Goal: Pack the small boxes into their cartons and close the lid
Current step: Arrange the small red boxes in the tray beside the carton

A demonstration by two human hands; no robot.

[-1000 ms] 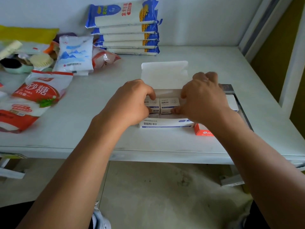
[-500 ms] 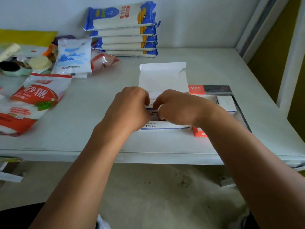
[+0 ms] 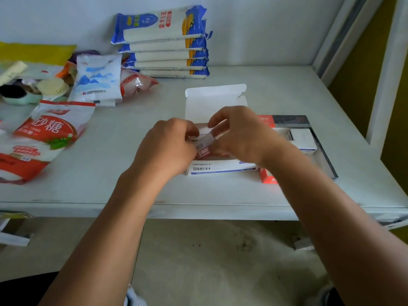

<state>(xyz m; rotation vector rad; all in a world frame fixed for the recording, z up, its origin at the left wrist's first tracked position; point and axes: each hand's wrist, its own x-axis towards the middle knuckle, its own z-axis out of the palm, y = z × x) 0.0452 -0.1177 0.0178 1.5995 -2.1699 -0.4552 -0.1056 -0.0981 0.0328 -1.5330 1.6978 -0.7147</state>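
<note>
A white carton (image 3: 220, 169) with blue print stands near the table's front edge, its lid (image 3: 215, 100) folded back and upright. Both my hands are over its open top. My right hand (image 3: 240, 134) pinches a small box (image 3: 206, 144), tilted and blurred, above the carton. My left hand (image 3: 170, 145) is curled at the carton's left end, touching the same small box; what lies inside the carton is mostly hidden. To the right sits a red and dark carton (image 3: 287, 121), open, with a small white box (image 3: 303, 139) in it.
Left on the white table (image 3: 110, 191) lie a red and white sugar bag (image 3: 42, 138), a blue and white bag (image 3: 97, 80) and brushes. Several stacked blue noodle packs (image 3: 165, 43) lean on the back wall. A white frame post (image 3: 384, 74) stands at the right.
My hands came together over the carton's middle, and my right hand has lifted a small box up, tilting it. The red and dark carton on the right is now uncovered.
</note>
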